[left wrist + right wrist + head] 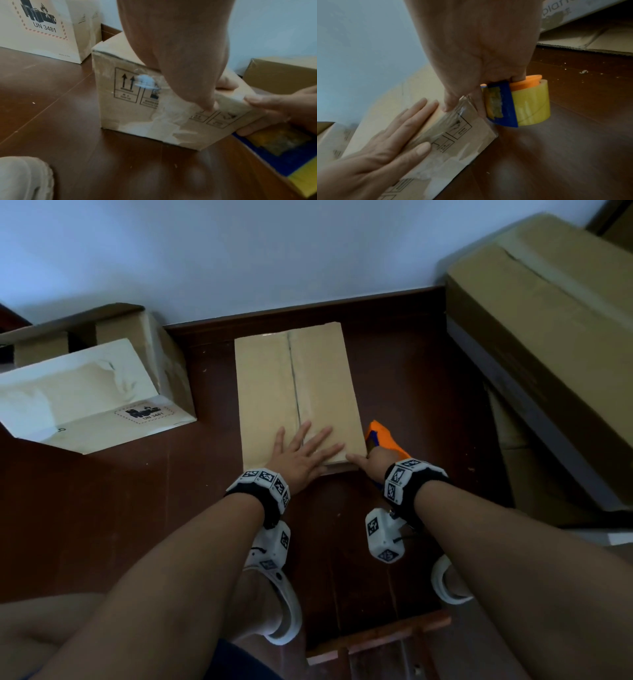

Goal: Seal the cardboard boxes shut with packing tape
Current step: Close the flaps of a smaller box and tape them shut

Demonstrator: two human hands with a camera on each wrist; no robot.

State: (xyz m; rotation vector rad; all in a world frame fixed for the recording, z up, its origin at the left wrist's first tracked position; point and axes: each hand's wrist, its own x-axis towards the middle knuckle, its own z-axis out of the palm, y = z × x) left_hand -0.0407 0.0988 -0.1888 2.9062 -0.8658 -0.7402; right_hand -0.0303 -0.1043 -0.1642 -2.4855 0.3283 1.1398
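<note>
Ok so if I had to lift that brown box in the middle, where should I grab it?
Probably by its two long sides, coming down from above. The box lies flat on the floor, long and narrow, with both sides free. The left hand already presses its near end; the right hand holds the tape dispenser.

The dark wooden floor (pixel 137 508) carries a closed brown box (pixel 294 385), a pale box (pixel 85 402) on its left and a big carton (pixel 548 337) on its right.
</note>
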